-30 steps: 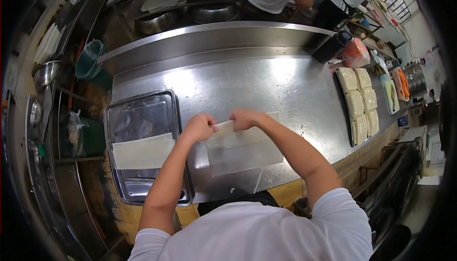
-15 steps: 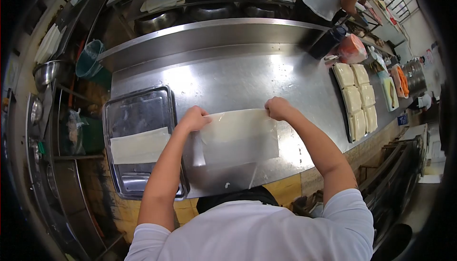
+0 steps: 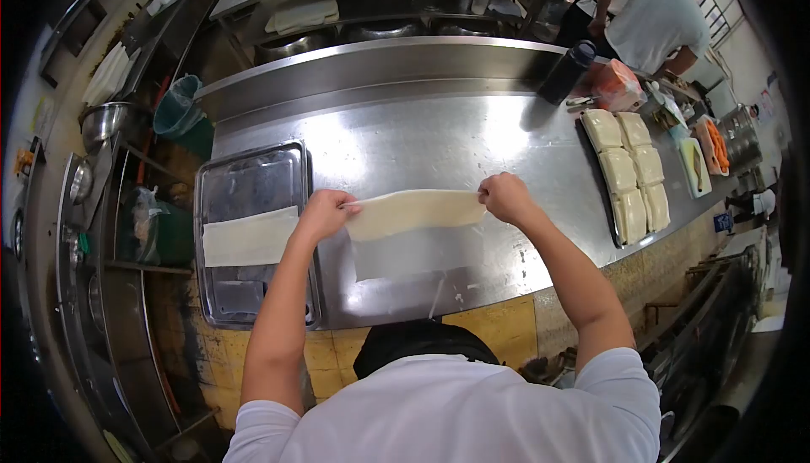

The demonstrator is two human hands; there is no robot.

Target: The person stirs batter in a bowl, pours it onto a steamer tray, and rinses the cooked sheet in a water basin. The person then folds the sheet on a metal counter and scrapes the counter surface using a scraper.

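Observation:
My left hand point(image 3: 321, 216) and my right hand point(image 3: 508, 199) are closed on the two upper corners of a pale, dough-like sheet point(image 3: 413, 214). It is held raised and slightly sagging above the steel table point(image 3: 405, 142). Below its lower edge a translucent, plastic-like film point(image 3: 418, 256) shows over the metal; whether it is joined to the sheet I cannot tell. To the left, a dark metal tray point(image 3: 253, 178) holds a similar pale sheet point(image 3: 249, 239) lying flat. My left forearm passes over the tray's right side.
At the right, several wrapped pale packets point(image 3: 620, 172) sit in rows on a black tray. Behind them stand a dark bottle point(image 3: 567, 73) and an orange-red bag point(image 3: 618, 83). A raised steel ledge point(image 3: 380, 66) borders the table's back. Co-workers point(image 3: 654, 16) stand beyond it.
Both hands have lifted the sheet's upper edge, and its pale part now hangs apart from the film below. The camera view has shifted slightly.

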